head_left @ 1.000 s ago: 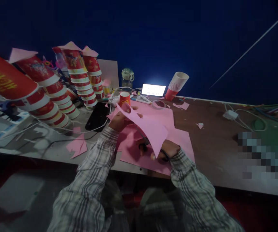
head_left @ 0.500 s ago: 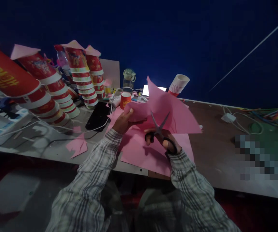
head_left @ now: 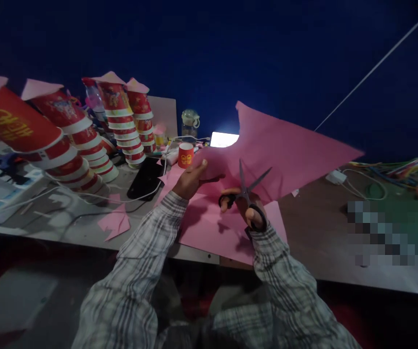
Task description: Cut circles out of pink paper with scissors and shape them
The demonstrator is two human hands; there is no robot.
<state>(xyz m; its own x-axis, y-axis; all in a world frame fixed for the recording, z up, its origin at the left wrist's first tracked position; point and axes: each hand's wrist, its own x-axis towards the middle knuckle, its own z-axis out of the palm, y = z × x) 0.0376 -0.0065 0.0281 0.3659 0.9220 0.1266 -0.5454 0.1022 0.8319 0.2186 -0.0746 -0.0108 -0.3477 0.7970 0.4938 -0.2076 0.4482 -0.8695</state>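
A large sheet of pink paper is held up off the table, its left part pinched in my left hand with the thumb on top. My right hand has its fingers through the black handles of a pair of scissors. The blades are spread apart and point away from me, in front of the raised sheet; whether they touch its edge I cannot tell. Beneath both hands, another pink sheet lies flat on the table.
Tall stacks of red paper cups with pink cone tops stand at the left. A black phone, a white cable and pink scraps lie nearby. Behind are a red cup, a jar and a lit screen. Wires lie right.
The raised pink sheet has swung out to the right and opened flatter, now covering the tilted cup stack behind. The scissors have shifted slightly right, blades still apart. My left hand keeps its grip.
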